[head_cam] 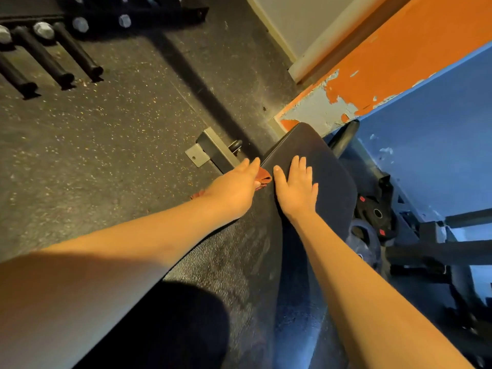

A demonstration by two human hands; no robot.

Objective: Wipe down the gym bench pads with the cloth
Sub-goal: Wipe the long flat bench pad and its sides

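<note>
Cloth [264, 178] mostly hidden beneath left hand [234, 189]; only red folds show. Dumbbells [42, 30] cut off by top edge.

A matt, finely grained black bench pad [332, 182] meets a crumpled rust-red fabric cloth [263, 178] above a rough, speckled rubber floor [106, 142]; the foot plate [195, 156] is dull grey metal, the orange wall paint [386, 75] flakes.
</note>
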